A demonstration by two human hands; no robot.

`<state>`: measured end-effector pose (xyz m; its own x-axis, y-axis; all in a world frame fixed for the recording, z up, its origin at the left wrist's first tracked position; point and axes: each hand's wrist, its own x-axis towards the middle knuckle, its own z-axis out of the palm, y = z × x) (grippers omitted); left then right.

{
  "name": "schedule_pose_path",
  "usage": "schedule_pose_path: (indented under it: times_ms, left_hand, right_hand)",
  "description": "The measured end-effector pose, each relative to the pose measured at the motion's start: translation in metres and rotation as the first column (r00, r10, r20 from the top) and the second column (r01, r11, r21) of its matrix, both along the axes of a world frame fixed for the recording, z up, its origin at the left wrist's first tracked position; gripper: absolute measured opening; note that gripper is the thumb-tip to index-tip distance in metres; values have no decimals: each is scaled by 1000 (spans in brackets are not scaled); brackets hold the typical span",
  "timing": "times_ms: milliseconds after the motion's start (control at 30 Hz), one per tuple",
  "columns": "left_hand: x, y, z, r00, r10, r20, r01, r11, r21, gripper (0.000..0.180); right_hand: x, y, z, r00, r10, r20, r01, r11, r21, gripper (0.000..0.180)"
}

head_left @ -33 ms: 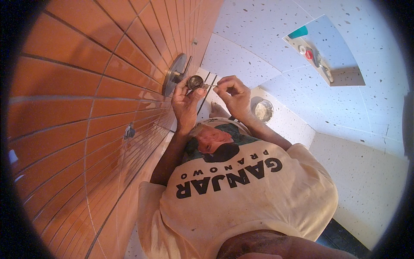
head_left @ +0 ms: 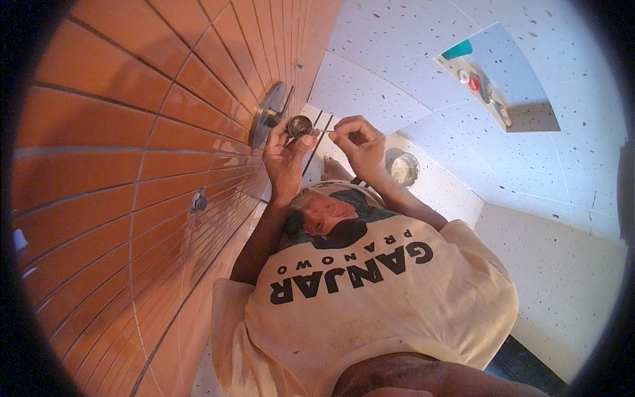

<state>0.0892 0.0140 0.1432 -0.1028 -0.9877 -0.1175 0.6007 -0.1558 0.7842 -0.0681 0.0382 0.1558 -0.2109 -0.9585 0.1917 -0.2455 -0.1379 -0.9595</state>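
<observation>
My left hand [head_left: 284, 162] is closed around a small, round, hollow metal part [head_left: 299, 126] whose open side faces up. From the right, my right hand [head_left: 362, 147] pinches a thin metal rod [head_left: 325, 131]; its far end meets the side of the round part, and I cannot make out its tip. Just left of and beyond my left hand, a round grey metal plate [head_left: 259, 122] sits on the orange tiled wall [head_left: 99, 178], with a short stem sticking out of its middle.
Lower on the tiled wall is a small metal fitting [head_left: 198, 201]. A bucket [head_left: 405, 173] with pale contents stands on the floor to the right. The speckled wall [head_left: 397, 59] has a recessed niche [head_left: 534, 120] holding a green object and several small items.
</observation>
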Motion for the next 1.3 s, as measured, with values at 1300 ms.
schedule_pose_path:
  times_ms: [1300]
  left_hand:
    - [5,-21,-39,968,130,-216,-61,953,298,32]
  right_hand:
    - [-5,-19,-10,942,29,335,-134,946,296,15]
